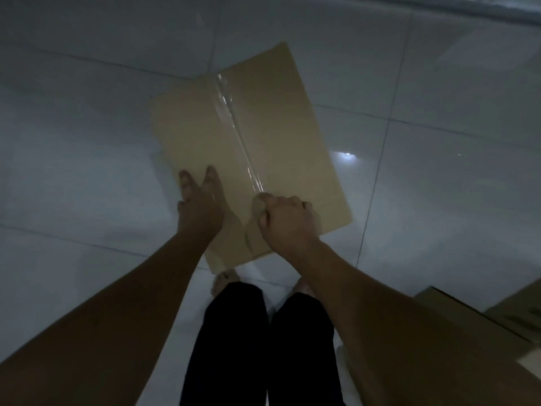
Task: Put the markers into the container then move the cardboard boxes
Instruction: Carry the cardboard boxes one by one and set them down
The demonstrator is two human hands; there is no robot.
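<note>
A large brown cardboard box, sealed along its middle with clear tape, stands on the pale tiled floor in front of my feet. My left hand lies on the box's near left part with thumb and fingers spread straight. My right hand is curled over the box's near edge just right of the tape seam, gripping that edge. No markers or container are in view.
More cardboard boxes sit at the lower right beside my right arm. My legs in dark trousers and bare feet stand just behind the box. Glossy floor tiles stretch to the left, right and far side.
</note>
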